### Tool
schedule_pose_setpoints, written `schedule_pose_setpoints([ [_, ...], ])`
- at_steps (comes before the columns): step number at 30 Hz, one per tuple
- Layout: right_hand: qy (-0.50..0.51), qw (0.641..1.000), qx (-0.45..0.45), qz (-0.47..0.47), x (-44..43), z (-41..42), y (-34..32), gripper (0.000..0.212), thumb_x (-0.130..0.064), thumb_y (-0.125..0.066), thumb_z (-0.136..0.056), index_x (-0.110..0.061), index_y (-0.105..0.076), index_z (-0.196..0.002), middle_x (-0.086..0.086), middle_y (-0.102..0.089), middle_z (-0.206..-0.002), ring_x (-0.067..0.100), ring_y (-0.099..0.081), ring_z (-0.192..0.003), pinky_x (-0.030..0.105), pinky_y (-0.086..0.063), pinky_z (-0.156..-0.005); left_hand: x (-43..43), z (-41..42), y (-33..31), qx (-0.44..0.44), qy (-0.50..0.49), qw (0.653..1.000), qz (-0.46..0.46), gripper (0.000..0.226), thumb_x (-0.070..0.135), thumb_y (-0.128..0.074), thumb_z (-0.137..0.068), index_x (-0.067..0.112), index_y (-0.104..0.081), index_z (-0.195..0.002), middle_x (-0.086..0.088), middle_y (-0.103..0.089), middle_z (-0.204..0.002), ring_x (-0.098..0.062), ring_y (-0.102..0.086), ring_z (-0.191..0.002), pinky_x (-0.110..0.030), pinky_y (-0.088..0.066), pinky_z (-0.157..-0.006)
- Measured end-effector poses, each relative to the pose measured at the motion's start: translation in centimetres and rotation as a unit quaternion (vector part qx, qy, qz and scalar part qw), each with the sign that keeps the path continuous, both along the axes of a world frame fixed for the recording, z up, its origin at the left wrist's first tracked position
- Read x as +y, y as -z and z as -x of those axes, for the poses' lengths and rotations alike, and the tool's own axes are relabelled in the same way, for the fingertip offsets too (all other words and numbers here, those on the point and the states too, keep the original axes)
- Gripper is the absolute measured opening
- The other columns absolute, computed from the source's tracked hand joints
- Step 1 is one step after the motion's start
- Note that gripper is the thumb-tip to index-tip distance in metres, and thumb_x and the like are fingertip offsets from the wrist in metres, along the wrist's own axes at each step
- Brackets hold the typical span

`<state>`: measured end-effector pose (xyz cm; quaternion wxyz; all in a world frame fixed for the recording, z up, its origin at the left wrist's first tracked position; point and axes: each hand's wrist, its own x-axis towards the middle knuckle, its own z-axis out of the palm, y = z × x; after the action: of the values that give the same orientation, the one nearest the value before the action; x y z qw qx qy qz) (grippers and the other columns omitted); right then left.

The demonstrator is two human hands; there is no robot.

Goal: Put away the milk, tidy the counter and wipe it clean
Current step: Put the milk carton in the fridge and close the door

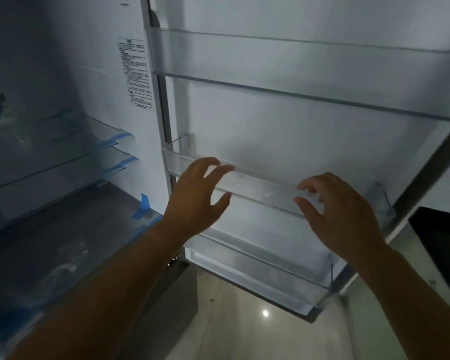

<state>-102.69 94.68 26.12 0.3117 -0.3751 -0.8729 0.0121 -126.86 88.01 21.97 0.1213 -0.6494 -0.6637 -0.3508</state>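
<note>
While both arms are stretched forward, two hands are seen before the open fridge door [322, 141]: the left hand [196, 196] and right hand [340, 216], each spread with fingers curled and nothing held. Three clear door bins are counted: the low bin [257, 271], the mid bin [257, 189] between the hands, and the top bin [296, 63], each running left to right. Milk cannot be seen.
</note>
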Motion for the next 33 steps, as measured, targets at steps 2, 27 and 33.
schedule_pose_setpoints([
  [2, 0.020, 1.000, -0.004, 0.008, 0.0, -1.6, 0.1, 0.019, -0.026, -0.060, -0.088, -0.013, -0.061, -0.102, -0.001, -0.059, -0.092, 0.012, -0.051, -0.080, 0.023, -0.039, -0.065, -0.3, -0.3, 0.5, -0.017, -0.003, 1.000, 0.011, 0.054, 0.027, -0.065, -0.083, 0.025, -0.047, -0.134, -0.005, -0.046, -0.137, -0.021, -0.039, -0.130, -0.027, -0.033, -0.101],
  [27, 0.094, 0.982, 0.161, -0.029, -18.6, -2.9, 1.0, 0.029, -0.033, -0.055, -0.086, -0.014, -0.063, -0.107, 0.002, -0.063, -0.109, 0.015, -0.054, -0.105, 0.024, -0.039, -0.092, -11.8, -3.6, -2.4, -0.019, 0.195, 0.980, 0.013, 0.050, 0.048, -0.040, -0.091, 0.016, -0.055, -0.127, -0.004, -0.058, -0.126, -0.017, -0.049, -0.120, -0.023, -0.030, -0.105],
  [33, 0.086, 0.969, 0.232, -0.030, -21.1, -4.6, 0.6, 0.022, -0.026, -0.056, -0.086, -0.013, -0.064, -0.102, -0.004, -0.062, -0.099, 0.015, -0.057, -0.095, 0.011, -0.037, -0.083, -15.0, -4.3, 0.2, -0.085, 0.207, 0.975, -0.008, 0.047, 0.048, -0.035, -0.095, 0.015, -0.056, -0.120, -0.004, -0.057, -0.124, -0.021, -0.046, -0.125, -0.031, -0.030, -0.111],
])
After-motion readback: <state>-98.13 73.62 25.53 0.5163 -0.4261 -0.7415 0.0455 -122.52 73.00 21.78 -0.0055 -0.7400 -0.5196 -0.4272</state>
